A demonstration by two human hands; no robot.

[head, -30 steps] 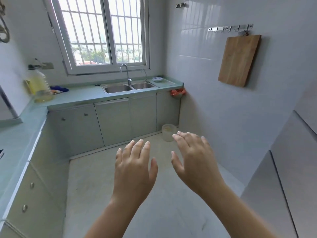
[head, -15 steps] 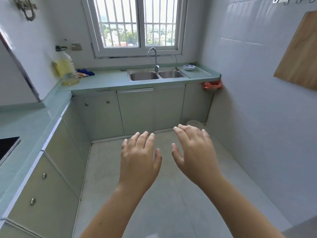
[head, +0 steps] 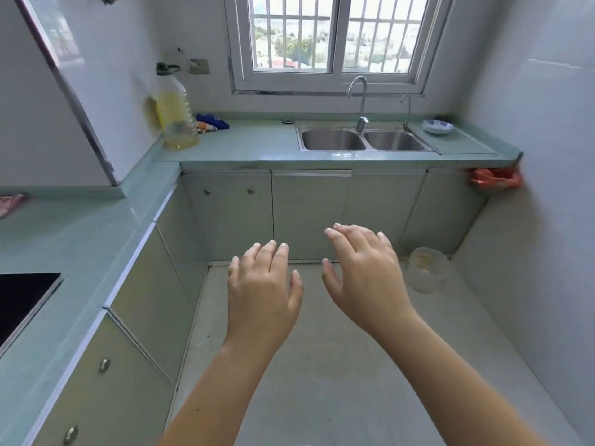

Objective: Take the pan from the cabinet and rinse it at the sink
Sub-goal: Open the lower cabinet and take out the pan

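No pan is in view. A steel double sink with a curved tap sits in the green counter under the window. Below the counter runs a row of closed grey-green cabinet doors, and more closed doors line the left side. My left hand and my right hand hover side by side over the floor, palms down, fingers spread, both holding nothing and well short of the cabinets.
A large oil bottle and blue cloths stand on the counter's back left. A small bowl lies right of the sink. A black hob is set into the left counter. A translucent bin stands in the floor's far right corner.
The view has swung left and closer to the sink counter; the wall cutting board has left the frame. Both hands keep the same spread pose in front of me.
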